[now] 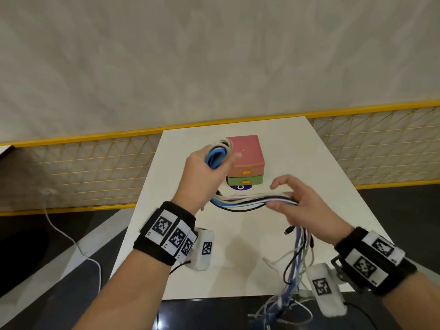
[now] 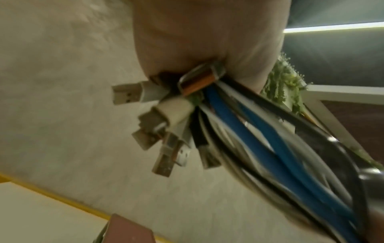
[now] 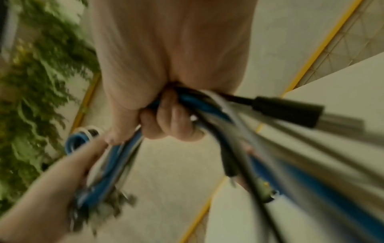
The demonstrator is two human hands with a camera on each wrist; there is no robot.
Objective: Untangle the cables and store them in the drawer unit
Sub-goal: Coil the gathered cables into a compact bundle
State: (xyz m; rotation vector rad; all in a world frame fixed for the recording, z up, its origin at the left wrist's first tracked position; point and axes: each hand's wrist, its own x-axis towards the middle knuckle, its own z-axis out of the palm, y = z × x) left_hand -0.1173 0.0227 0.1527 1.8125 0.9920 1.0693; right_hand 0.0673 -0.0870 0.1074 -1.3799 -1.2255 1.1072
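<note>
Loose ends: the cables (image 1: 294, 263) trail down from the right hand past the near table (image 1: 238, 270) edge, white, blue and black strands mixed, small plugs dangling.
Right hand (image 1: 307, 208): fingers curled round the bundle, held above the table; the wrist view shows fingertips (image 3: 176, 121) wrapped over blue and white strands, a black plug (image 3: 286, 111) sticking out beside them.
Span: the bundle runs level from the right hand across to the left, sagging slightly under the left wrist.
Left hand (image 1: 204, 172): raised, gripping folded loops of blue and white cable; USB plugs (image 2: 166, 128) fan out below the fist in the wrist view.
Drawers (image 1: 246, 163): a pink unit stacked on a green one, both closed, yellow handles facing the person, just behind the left hand.
Beyond: a yellow mesh fence (image 1: 381, 148), then a pale wall.
</note>
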